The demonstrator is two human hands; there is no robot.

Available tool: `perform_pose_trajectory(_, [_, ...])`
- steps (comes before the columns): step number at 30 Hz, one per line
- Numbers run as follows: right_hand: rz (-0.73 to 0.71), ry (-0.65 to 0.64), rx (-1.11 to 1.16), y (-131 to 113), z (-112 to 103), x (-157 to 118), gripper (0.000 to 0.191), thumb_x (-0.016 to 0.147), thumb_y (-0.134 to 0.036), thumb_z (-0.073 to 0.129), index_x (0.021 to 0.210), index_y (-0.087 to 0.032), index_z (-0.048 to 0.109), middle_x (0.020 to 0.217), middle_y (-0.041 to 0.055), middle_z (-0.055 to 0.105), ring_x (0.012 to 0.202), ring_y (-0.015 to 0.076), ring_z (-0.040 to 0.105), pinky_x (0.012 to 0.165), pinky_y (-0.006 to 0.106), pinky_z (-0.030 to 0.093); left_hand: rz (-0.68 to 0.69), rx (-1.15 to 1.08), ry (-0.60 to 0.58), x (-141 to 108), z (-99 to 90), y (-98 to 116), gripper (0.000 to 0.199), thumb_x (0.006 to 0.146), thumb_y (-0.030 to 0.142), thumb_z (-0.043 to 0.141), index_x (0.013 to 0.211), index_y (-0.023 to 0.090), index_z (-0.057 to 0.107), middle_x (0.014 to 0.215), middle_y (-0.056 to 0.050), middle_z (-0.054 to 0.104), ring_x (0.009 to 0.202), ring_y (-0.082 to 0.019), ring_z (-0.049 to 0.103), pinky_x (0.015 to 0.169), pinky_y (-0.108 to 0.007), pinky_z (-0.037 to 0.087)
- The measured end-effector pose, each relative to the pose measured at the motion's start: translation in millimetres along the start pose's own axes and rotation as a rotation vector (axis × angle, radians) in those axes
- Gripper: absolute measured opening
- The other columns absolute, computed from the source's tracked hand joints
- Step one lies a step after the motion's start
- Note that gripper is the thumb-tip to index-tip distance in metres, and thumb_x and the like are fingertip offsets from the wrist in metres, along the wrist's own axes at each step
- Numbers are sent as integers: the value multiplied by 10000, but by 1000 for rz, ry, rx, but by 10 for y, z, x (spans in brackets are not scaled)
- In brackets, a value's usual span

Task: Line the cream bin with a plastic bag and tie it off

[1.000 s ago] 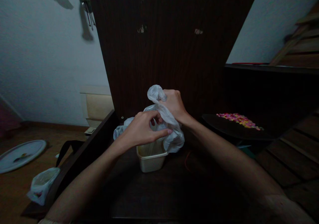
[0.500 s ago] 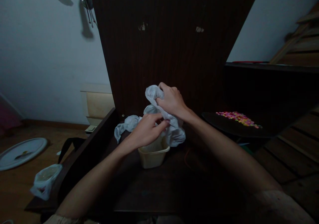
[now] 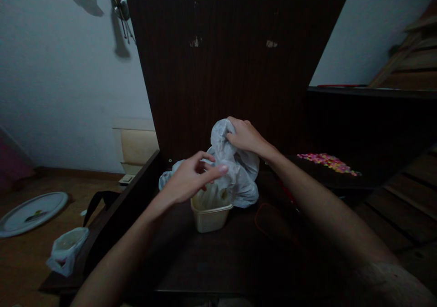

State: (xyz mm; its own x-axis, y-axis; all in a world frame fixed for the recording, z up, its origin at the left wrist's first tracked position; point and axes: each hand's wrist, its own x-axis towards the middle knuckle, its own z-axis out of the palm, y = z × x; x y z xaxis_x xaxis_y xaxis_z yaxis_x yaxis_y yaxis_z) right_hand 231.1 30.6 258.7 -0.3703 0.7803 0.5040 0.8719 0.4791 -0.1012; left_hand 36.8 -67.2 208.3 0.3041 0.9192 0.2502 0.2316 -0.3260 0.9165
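Note:
My right hand (image 3: 246,136) pinches the top of a crumpled white plastic bag (image 3: 239,184) and holds it raised. The bag bunches behind and to the right of a cream plastic tub (image 3: 212,218), which stands on the dark wooden desk. Over the tub's left rim, my left hand (image 3: 193,175) has its fingers apart, the thumb close in front of the bag. Whether it touches the bag is hard to tell. Pale, thin material shows inside the tub. More crumpled plastic (image 3: 166,178) lies behind my left hand.
Pink and yellow small pieces (image 3: 327,162) lie on a dark surface at the right. A raised side board (image 3: 119,211) edges the desk at left. Beyond it sit a bag-lined container (image 3: 68,248) and, on the floor, a white round lid-like disc (image 3: 34,213).
My left hand has let go of the plastic and opened, moving slightly left. My right hand has shifted a little right with the bag, which is spread wider now.

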Motion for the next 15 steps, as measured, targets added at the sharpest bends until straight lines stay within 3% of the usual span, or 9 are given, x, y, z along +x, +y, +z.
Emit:
perform_pose_trajectory(3, [-12, -9, 20, -41, 52, 20, 289, 840, -101, 490, 1073, -169, 648, 1018, 131, 750, 948, 283, 694, 720, 306, 427, 102, 287, -71, 26, 302, -163, 438, 841, 613, 679, 811, 176, 703, 769, -48, 735, 693, -213, 680, 591, -279, 488])
perform_pose_trajectory(6, [-12, -16, 34, -55, 70, 27, 299, 827, -91, 478, 1045, -179, 661, 1001, 124, 748, 945, 273, 685, 704, 291, 404, 122, 273, -48, 69, 406, -256, 375, 891, 477, 616, 679, 171, 656, 635, -33, 669, 576, -184, 619, 551, -278, 460])
perform_pose_trajectory(8, [-17, -24, 48, -29, 58, 25, 284, 807, -82, 480, 988, -182, 675, 979, 115, 746, 907, 254, 675, 693, 279, 388, 112, 75, -10, 87, 306, -243, 311, 871, 438, 623, 713, 173, 657, 674, -28, 685, 607, -181, 634, 587, -279, 494])
perform_pose_trajectory(10, [-24, -41, 72, 24, 39, 22, 248, 787, -77, 483, 891, -183, 681, 919, 90, 740, 831, 222, 656, 676, 268, 369, 128, -193, 101, 93, 101, -189, 290, 867, 447, 631, 766, 176, 655, 745, -31, 717, 729, -196, 680, 697, -293, 542])
perform_pose_trajectory(12, [-20, -59, 109, 88, 28, 22, 218, 786, -88, 471, 787, -178, 669, 824, 60, 716, 740, 188, 622, 647, 260, 348, 119, -413, 187, 92, -145, -130, 302, 845, 469, 658, 770, 177, 638, 716, -34, 712, 756, -215, 699, 705, -303, 560])
perform_pose_trajectory(15, [11, -81, 176, 172, 29, 17, 246, 810, -134, 431, 682, -164, 639, 697, 27, 643, 643, 155, 566, 599, 255, 326, 115, -501, 324, 83, -452, -71, 300, 805, 433, 728, 697, 184, 601, 622, -18, 663, 718, -219, 700, 647, -292, 566])
